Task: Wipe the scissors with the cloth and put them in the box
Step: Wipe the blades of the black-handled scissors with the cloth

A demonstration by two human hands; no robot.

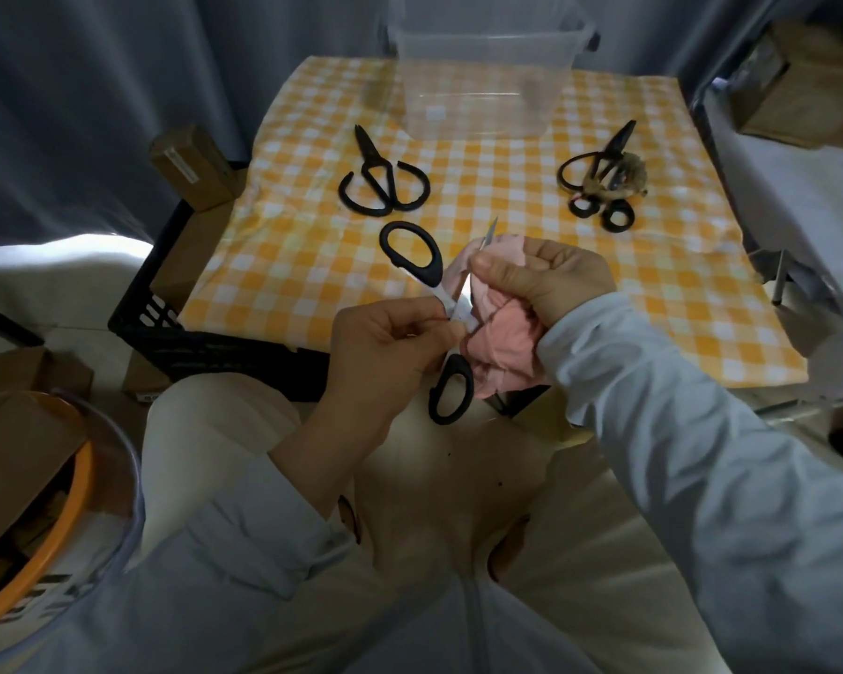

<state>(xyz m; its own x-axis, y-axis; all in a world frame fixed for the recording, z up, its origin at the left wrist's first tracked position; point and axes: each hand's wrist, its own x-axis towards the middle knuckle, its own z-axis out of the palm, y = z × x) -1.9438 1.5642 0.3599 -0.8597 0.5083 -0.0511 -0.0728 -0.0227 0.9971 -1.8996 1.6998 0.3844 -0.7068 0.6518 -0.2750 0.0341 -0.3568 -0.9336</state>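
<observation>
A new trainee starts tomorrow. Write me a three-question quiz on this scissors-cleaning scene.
1. Fill in: the left hand holds scissors with ___ handles.
2. Which hand grips the pink cloth round a blade? A. left B. right C. neither
3. True or false: the clear plastic box holds no scissors yet.
Key: 1 black; 2 B, the right hand; 3 true.

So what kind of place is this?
Probably a storeroom or makeshift work corner: cardboard boxes lie around, a black crate stands beside the checked table, and grey curtains hang behind.
</observation>
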